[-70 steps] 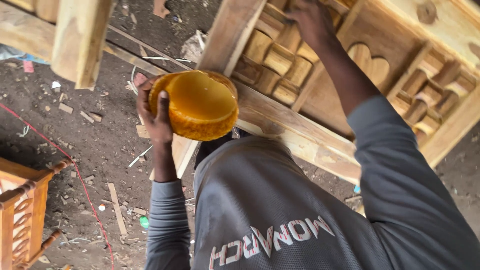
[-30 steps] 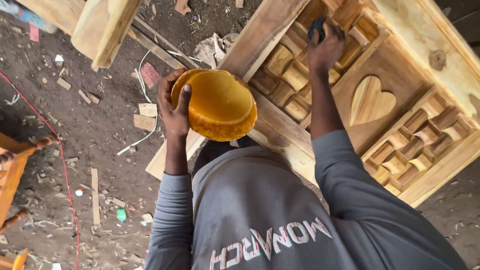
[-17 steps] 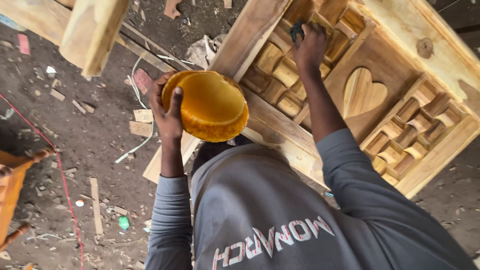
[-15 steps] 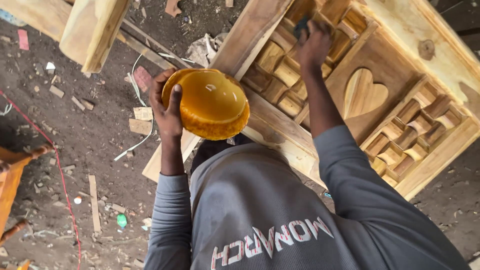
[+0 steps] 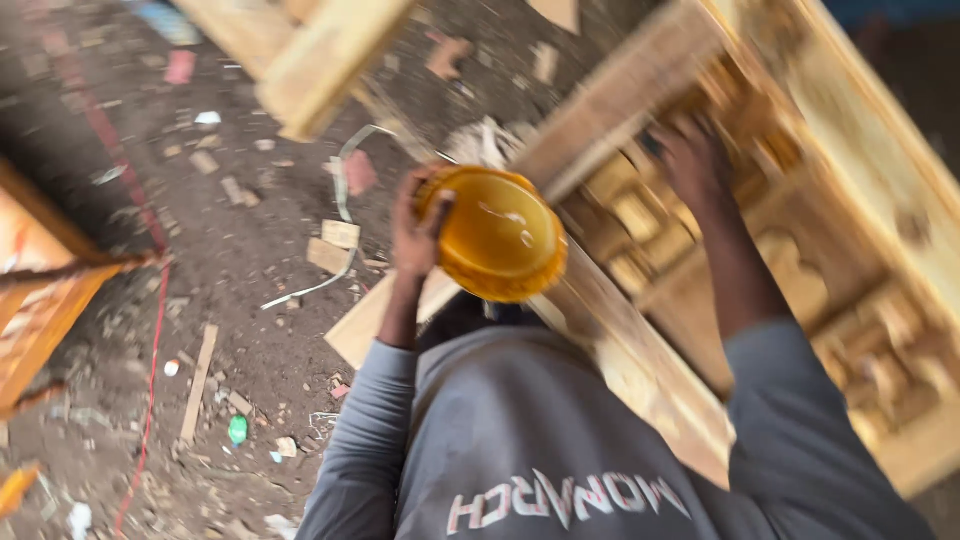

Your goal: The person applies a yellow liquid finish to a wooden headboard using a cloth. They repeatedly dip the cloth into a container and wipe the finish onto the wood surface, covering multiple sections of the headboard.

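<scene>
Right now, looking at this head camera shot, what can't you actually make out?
- What the right hand holds: motion blur, and the fingers cover the small dark thing.
- The carved wooden panel: its carvings smear, and the right edge cuts it off.
- The inside of the yellow bowl in the left hand: contents unclear through blur.
- The wooden frame at left: cut off by the edge.
- Small scraps on the dirt floor: too small and blurred.

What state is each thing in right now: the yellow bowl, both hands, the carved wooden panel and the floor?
Yellow bowl: held up off the ground, tilted, gripped at its rim.
Left hand: closed on the bowl's rim.
Right hand: pressed against the carved panel; whatever it holds is too blurred to tell.
Carved wooden panel: lying slanted, blurred, pale bare wood.
Dirt floor: littered with wood scraps and offcuts.
</scene>
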